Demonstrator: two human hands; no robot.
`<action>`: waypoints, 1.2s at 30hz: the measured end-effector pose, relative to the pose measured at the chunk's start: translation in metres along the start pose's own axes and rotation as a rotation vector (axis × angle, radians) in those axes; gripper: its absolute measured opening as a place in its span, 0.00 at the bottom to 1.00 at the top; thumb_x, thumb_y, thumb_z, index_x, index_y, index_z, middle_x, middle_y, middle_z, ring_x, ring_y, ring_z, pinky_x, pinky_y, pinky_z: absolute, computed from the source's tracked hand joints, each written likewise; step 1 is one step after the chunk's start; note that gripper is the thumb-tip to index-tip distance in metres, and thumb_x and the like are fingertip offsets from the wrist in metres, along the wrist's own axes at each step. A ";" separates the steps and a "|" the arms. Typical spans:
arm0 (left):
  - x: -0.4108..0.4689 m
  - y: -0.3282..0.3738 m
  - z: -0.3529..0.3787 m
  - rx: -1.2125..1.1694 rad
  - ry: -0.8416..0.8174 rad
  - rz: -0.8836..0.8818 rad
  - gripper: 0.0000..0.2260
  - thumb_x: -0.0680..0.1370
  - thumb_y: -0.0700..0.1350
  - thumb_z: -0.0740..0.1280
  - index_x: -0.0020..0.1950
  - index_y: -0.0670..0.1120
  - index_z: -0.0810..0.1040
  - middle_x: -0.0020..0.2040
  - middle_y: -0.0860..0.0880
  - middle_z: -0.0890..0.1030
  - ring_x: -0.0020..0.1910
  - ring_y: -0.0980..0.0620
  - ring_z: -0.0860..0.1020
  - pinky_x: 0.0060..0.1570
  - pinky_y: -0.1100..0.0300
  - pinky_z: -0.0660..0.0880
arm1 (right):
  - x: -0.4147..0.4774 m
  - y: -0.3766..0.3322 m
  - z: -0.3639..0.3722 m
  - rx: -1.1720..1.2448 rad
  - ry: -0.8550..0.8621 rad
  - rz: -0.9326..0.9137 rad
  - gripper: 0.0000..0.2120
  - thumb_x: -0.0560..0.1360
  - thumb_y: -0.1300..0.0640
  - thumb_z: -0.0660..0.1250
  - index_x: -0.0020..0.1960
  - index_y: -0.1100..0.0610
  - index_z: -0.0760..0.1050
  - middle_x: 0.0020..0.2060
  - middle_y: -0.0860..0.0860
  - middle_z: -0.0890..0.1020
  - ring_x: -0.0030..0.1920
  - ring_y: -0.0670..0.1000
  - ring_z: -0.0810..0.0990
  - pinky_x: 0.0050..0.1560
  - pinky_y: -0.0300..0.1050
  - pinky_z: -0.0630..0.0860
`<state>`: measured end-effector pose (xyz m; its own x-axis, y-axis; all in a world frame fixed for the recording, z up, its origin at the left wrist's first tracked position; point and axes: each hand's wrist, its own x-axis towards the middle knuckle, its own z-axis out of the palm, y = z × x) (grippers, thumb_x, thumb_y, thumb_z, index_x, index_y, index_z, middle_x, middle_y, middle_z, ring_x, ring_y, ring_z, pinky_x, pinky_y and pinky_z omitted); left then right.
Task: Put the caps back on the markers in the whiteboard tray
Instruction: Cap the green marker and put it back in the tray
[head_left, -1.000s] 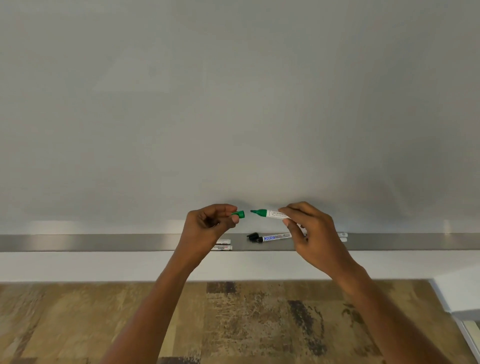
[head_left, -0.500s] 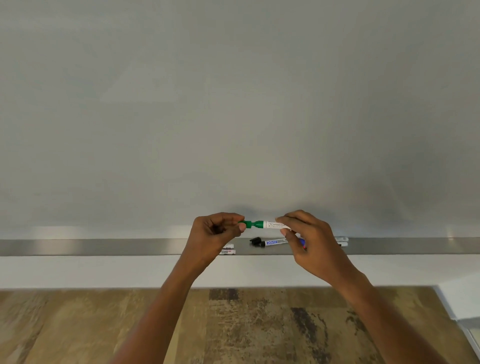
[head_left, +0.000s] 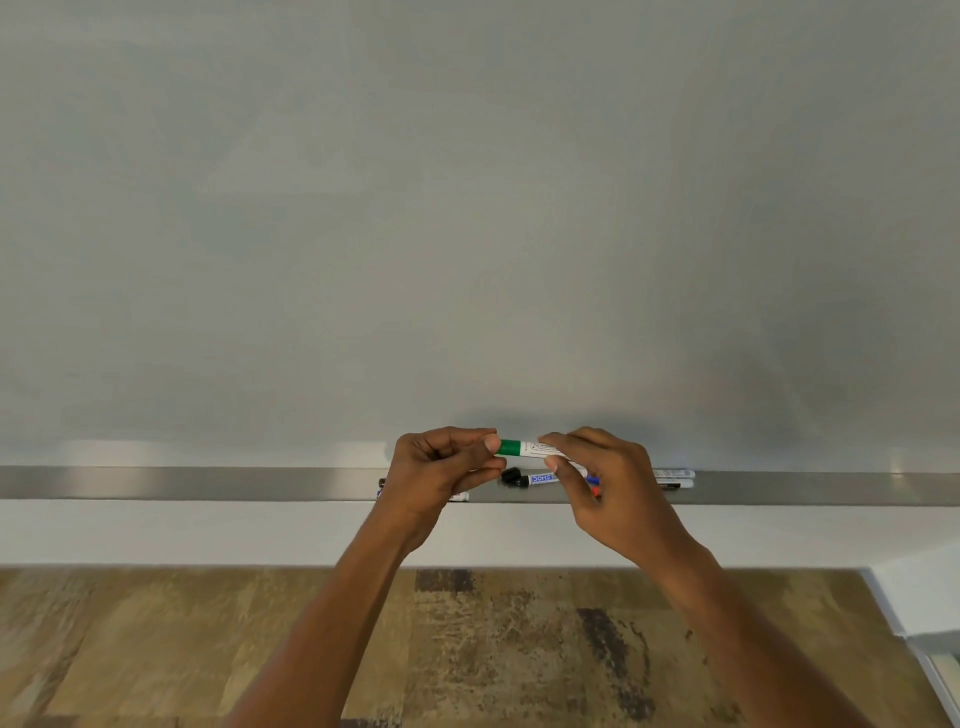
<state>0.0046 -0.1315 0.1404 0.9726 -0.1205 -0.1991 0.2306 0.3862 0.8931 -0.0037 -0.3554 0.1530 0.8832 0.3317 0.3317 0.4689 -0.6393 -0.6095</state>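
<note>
Hands joining green cap and marker above the whiteboard tray.
Left hand (head_left: 441, 467) pinches the green cap (head_left: 510, 447) in a narrow grip; it sits on the white marker (head_left: 532, 449), which the right hand (head_left: 608, 488) holds by its barrel, over the tray (head_left: 208, 483) where other markers (head_left: 540, 478) lie.

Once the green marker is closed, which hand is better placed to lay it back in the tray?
Probably the right hand: it grips the green marker by its barrel, directly above the tray. The left hand pinches only the cap end.
</note>
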 end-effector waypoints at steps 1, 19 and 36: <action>0.002 0.000 -0.001 0.002 -0.005 -0.003 0.11 0.69 0.41 0.78 0.50 0.40 0.88 0.47 0.37 0.87 0.43 0.44 0.88 0.45 0.59 0.84 | 0.000 -0.001 0.000 -0.002 0.000 0.004 0.17 0.79 0.50 0.63 0.62 0.56 0.80 0.48 0.50 0.84 0.44 0.44 0.76 0.44 0.25 0.68; 0.052 -0.074 -0.031 0.898 0.110 0.079 0.06 0.74 0.42 0.77 0.51 0.48 0.88 0.46 0.51 0.88 0.45 0.55 0.85 0.54 0.61 0.80 | -0.005 0.078 0.062 -0.148 -0.189 0.111 0.13 0.79 0.64 0.65 0.62 0.59 0.79 0.52 0.52 0.79 0.52 0.51 0.76 0.52 0.45 0.78; 0.080 -0.136 -0.038 1.714 -0.074 0.137 0.13 0.83 0.46 0.61 0.63 0.53 0.82 0.59 0.50 0.81 0.58 0.44 0.72 0.54 0.51 0.70 | -0.012 0.112 0.122 -0.355 -0.243 0.278 0.14 0.78 0.65 0.63 0.61 0.56 0.80 0.57 0.55 0.83 0.60 0.56 0.78 0.59 0.50 0.79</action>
<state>0.0522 -0.1584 -0.0122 0.9661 -0.2300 -0.1169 -0.1884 -0.9385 0.2895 0.0391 -0.3462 -0.0075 0.9707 0.2401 -0.0114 0.2206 -0.9086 -0.3546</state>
